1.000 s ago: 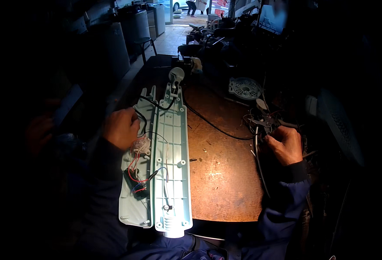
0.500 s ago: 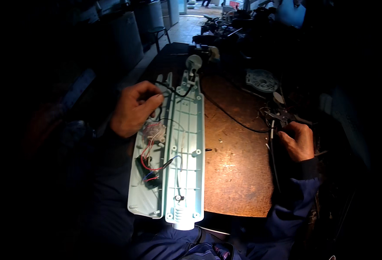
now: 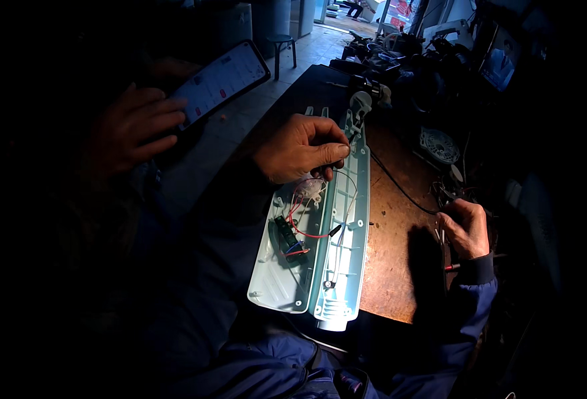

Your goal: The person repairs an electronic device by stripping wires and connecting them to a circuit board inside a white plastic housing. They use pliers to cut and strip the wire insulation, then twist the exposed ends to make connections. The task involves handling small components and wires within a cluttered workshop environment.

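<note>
Two long pale-green plastic shell halves lie side by side at the left of the counter (image 3: 390, 282), the left half (image 3: 281, 276) and the right half (image 3: 355, 243), ribbed inner faces up, presumably so the wiring inside can be reached. The bright light falling on them and on the near counter seems to serve the same purpose. In the left half sit a dark, blocky electrical part (image 3: 285, 234) and a pale translucent lump (image 3: 312, 189); a thin red wire (image 3: 314, 235) loops out toward the right half, its slack probably letting the halves lie apart.

The person's left hand (image 3: 304, 149) is over the far part of the halves, thumb and forefinger brought close together; whether a wire is pinched between them cannot be told. The right hand (image 3: 465, 228) is at the counter's right side, its fingers curled by the end of a black cable (image 3: 403, 187), perhaps to steady something. What they hold, if anything, is lost among dark clutter.

Beyond the right hand, a round pale slotted plastic cover (image 3: 439, 145) lies in dimness. The left hand hides part of both halves, and the left forearm sinks into shadow. At far left, a co-worker's hand (image 3: 137, 123) touches a lit smartphone (image 3: 223, 83); the body behind it is too dark to make out.
</note>
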Tool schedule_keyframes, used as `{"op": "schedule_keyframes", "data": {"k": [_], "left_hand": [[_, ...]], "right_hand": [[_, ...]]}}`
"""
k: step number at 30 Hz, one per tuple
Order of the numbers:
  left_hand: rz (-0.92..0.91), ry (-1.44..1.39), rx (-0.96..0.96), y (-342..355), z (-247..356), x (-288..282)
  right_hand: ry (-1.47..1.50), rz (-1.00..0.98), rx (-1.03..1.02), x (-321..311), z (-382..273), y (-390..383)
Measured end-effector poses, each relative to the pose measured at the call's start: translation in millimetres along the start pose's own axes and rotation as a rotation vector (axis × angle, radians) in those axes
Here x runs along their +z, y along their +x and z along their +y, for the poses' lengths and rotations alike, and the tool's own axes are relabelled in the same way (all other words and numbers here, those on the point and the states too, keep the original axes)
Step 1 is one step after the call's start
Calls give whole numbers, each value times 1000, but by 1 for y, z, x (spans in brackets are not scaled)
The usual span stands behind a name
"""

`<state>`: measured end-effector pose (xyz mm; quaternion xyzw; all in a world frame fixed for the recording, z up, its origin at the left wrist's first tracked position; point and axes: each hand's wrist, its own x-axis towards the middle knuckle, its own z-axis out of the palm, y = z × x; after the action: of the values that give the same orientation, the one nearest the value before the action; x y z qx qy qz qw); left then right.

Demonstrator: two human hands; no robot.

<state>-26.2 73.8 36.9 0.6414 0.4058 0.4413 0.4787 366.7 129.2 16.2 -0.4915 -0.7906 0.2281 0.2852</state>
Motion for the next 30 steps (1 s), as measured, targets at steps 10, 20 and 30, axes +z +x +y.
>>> {"op": "schedule_keyframes", "data": {"k": [10, 20, 30], "left_hand": [[117, -63, 71, 4, -22, -3], [63, -22, 174, 16, -32, 9], [36, -30, 122, 17, -35, 11]], "right_hand": [[210, -280, -296, 79, -126, -39], [326, 10, -373, 122, -100, -40], [374, 406, -302, 130, -34, -33]]}}
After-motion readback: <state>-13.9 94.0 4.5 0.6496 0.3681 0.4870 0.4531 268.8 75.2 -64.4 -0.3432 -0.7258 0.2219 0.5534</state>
